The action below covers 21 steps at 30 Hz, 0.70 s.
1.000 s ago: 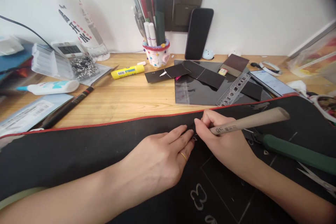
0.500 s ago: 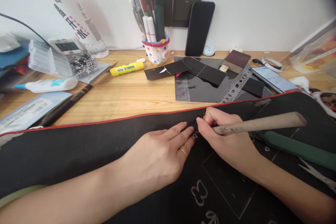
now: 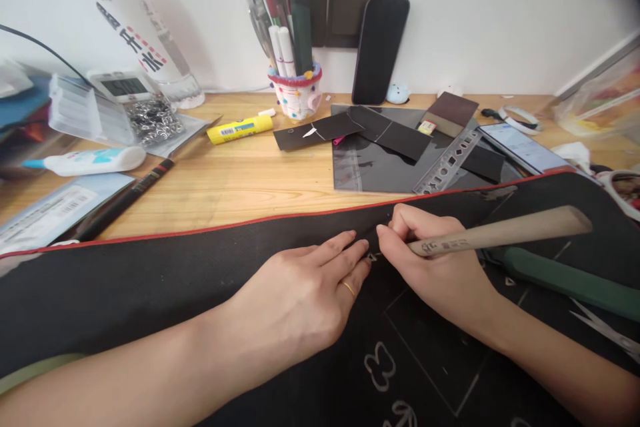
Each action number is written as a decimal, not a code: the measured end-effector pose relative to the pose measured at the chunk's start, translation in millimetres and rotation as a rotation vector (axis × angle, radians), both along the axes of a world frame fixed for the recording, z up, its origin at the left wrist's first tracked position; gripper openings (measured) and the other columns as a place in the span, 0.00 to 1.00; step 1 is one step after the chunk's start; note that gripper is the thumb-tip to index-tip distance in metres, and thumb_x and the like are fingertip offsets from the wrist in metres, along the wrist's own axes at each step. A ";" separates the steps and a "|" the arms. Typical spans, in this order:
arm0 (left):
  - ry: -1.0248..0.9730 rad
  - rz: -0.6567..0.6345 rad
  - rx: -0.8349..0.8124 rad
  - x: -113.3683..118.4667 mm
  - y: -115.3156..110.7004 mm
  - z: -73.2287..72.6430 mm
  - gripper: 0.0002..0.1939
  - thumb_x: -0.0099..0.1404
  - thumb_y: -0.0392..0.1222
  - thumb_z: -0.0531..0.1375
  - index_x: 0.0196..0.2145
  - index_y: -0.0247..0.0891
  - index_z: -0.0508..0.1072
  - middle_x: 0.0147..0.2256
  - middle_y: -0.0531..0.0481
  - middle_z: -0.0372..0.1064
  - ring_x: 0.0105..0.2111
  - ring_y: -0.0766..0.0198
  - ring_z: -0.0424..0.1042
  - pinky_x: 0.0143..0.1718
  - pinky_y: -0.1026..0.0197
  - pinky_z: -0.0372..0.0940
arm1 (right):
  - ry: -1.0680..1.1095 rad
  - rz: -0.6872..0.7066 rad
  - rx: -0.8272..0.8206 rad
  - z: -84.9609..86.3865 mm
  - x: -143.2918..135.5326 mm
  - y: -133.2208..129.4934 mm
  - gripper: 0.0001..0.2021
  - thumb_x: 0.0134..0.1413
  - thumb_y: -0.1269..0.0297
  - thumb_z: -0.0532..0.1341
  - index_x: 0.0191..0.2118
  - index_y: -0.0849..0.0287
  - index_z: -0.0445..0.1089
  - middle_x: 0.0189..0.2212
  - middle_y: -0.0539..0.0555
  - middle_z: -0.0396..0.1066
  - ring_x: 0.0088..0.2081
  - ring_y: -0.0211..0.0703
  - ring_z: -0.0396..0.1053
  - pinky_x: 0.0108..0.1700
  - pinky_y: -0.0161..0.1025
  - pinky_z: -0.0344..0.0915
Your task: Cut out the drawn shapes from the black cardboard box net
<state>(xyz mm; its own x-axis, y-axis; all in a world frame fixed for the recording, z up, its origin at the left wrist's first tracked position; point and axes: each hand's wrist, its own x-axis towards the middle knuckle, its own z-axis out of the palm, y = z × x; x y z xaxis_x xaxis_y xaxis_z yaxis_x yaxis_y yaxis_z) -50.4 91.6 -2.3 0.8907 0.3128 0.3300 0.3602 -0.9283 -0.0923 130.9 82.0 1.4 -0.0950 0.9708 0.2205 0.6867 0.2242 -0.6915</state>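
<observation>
My left hand [image 3: 305, 290] lies flat on a black sheet [image 3: 150, 293] with a red edge, fingers stretched out and pressed down. A gold ring is on one finger. Just right of its fingertips, my right hand [image 3: 435, 260] is closed in a pen-like grip on a tan-handled tool [image 3: 515, 233]. Its handle widens toward the far end and bears dark printed characters; its tip is hidden by my fingers. A small white triangle mark [image 3: 371, 257] shows on the sheet between the hands. More pale outlines, including a butterfly-like shape [image 3: 380, 367], are drawn nearer to me.
Right of my hand lie a dark green handle [image 3: 570, 280] and scissors [image 3: 607, 330]. Behind the sheet are black strips [image 3: 317, 132], a stencil ruler [image 3: 447, 161], a glue stick [image 3: 240, 129] and a pen cup [image 3: 297, 95]. A phone [image 3: 381, 50] leans against the wall.
The tan-handled tool's far end has shifted slightly right and up, and my right hand has shifted a touch right. My left hand stays put on the sheet.
</observation>
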 end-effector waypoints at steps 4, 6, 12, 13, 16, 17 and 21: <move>-0.011 0.002 0.000 0.3 -0.2 0.0 0.20 0.67 0.29 0.41 0.46 0.27 0.70 0.48 0.41 0.66 0.48 0.55 0.66 0.42 0.58 0.69 | 0.000 0.000 -0.001 -0.3 -0.1 0.1 0.16 0.49 0.71 0.54 0.17 0.57 0.47 0.13 0.44 0.48 0.16 0.30 0.47 0.18 0.33 0.47; -0.011 0.004 0.003 0.6 -0.2 0.1 0.20 0.67 0.29 0.40 0.46 0.27 0.70 0.48 0.41 0.66 0.48 0.55 0.66 0.41 0.58 0.69 | 0.003 0.001 -0.012 -0.3 0.0 0.0 0.16 0.49 0.71 0.54 0.17 0.56 0.47 0.13 0.44 0.48 0.16 0.30 0.47 0.18 0.34 0.47; 0.001 -0.004 0.001 0.3 0.1 0.8 0.20 0.67 0.29 0.40 0.46 0.27 0.70 0.48 0.40 0.66 0.48 0.54 0.66 0.42 0.58 0.69 | 0.015 0.009 -0.033 0.4 1.0 -1.2 0.16 0.49 0.71 0.54 0.17 0.56 0.47 0.13 0.44 0.47 0.16 0.31 0.46 0.18 0.34 0.46; 0.003 -0.003 0.001 0.1 0.2 0.9 0.20 0.67 0.29 0.40 0.46 0.27 0.69 0.48 0.40 0.66 0.49 0.54 0.65 0.42 0.58 0.69 | 0.013 0.011 -0.034 0.6 1.1 -1.2 0.16 0.49 0.71 0.54 0.17 0.56 0.47 0.13 0.44 0.47 0.16 0.31 0.46 0.18 0.34 0.46; 0.005 -0.004 0.001 -0.3 0.4 0.9 0.20 0.67 0.29 0.40 0.46 0.27 0.69 0.48 0.40 0.66 0.48 0.54 0.66 0.42 0.58 0.69 | 0.007 0.011 -0.041 0.6 1.3 -1.0 0.16 0.49 0.71 0.54 0.17 0.56 0.46 0.13 0.44 0.47 0.16 0.31 0.46 0.18 0.34 0.46; 0.004 -0.004 0.002 -0.3 0.5 1.0 0.20 0.67 0.29 0.40 0.46 0.27 0.69 0.48 0.41 0.66 0.48 0.54 0.66 0.42 0.58 0.69 | 0.008 0.010 -0.043 0.5 1.3 -0.8 0.16 0.49 0.71 0.54 0.17 0.56 0.46 0.13 0.44 0.47 0.16 0.31 0.46 0.18 0.34 0.46; -0.001 0.000 0.011 0.0 0.7 1.3 0.20 0.67 0.29 0.40 0.45 0.27 0.70 0.47 0.41 0.66 0.48 0.55 0.66 0.41 0.59 0.69 | 0.014 0.007 -0.055 0.2 1.3 -0.4 0.16 0.48 0.71 0.54 0.17 0.56 0.46 0.13 0.44 0.46 0.16 0.31 0.46 0.18 0.34 0.46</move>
<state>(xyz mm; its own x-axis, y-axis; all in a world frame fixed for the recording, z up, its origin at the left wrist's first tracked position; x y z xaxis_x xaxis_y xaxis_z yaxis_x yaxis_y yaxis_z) -50.4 92.3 -1.0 0.8903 0.3091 0.3344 0.3604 -0.9272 -0.1023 132.3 81.6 1.6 -0.0986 0.9809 0.1678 0.6756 0.1898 -0.7124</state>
